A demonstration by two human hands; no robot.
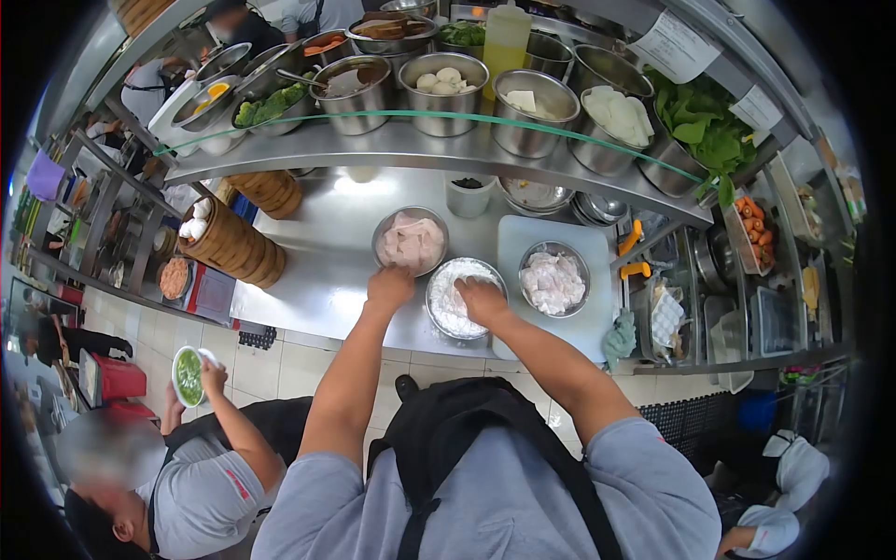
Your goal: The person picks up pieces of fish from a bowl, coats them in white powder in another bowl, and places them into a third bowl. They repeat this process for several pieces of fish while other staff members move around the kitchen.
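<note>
We look down on the steel bench [327, 224] across the middle of the frame, a white cutting board [560, 338] right of centre. The powder bowl [430, 311] sits at centre, the bowl of pale slices [375, 239] just up-left, the bowl of coated pieces [587, 280] on the board. Our right grip [480, 300] reaches into the powder, our left grip [390, 286] meets the slices' lower rim; we cannot tell whether either is closed.

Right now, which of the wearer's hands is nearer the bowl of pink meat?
Left: left hand at the near side of the bowl; right hand farther right, in white powder.
</note>
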